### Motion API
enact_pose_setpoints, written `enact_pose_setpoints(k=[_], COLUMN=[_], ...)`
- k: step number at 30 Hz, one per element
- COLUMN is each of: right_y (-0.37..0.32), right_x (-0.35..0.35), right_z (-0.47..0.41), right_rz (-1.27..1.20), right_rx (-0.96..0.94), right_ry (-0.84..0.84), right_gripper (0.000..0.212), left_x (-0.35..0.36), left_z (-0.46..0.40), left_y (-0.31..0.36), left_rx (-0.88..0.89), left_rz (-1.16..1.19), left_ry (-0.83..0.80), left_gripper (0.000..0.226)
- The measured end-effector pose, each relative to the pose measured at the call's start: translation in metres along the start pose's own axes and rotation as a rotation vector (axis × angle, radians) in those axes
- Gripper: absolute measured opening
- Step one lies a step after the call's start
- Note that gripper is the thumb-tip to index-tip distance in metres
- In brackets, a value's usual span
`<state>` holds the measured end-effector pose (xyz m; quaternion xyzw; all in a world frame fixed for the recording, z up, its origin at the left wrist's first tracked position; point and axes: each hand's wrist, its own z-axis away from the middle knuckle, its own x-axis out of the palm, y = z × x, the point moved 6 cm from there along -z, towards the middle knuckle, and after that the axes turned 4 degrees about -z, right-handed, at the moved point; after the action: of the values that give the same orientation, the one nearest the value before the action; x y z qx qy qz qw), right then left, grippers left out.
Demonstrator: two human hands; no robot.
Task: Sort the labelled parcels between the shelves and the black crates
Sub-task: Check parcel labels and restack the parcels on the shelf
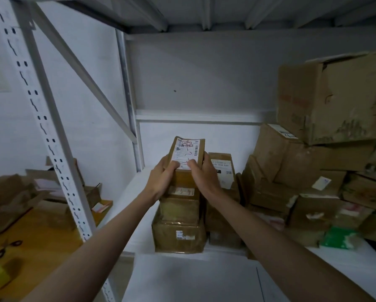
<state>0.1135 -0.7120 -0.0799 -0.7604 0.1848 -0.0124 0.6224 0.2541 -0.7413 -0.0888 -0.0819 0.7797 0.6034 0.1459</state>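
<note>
A parcel (187, 156) sits on top of a stack of boxes (179, 219) on the shelf (204, 277). The left hand (162, 178) holds its left side and the right hand (202, 175) holds its right side. Another box (223, 171) stands just right of the stack. Further right is a big pile of boxes (318, 162). Left of the shelf post (45, 131) is a table (41, 234) with scissors (7, 249) on it.
</note>
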Motion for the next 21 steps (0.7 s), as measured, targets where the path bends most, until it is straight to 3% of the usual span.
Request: enact_pose_setpoints(k=[10, 15, 18, 21], right_y=[-0.034, -0.040, -0.031, -0.015], right_x=[0.066, 0.127, 0.160, 0.187], right_z=[0.030, 0.046, 0.056, 0.060], right_rz=[-0.047, -0.063, -0.085, -0.120], right_rx=[-0.110, -0.089, -0.027, 0.051], right_ry=[0.010, -0.032, -0.098, -0.147], right_gripper=[0.069, 0.060, 0.051, 0.051], left_x=[-0.072, -0.131, -0.158, -0.173], left_z=[0.020, 0.043, 0.049, 0.052], left_y=[-0.008, -0.022, -0.042, -0.065], left_rx=[0.092, 0.074, 0.039, -0.001], left_rz=[0.000, -0.044, -0.130, -0.214], left_ry=[0.042, 0.118, 0.127, 0.089], left_gripper=[0.059, 0.052, 0.032, 0.059])
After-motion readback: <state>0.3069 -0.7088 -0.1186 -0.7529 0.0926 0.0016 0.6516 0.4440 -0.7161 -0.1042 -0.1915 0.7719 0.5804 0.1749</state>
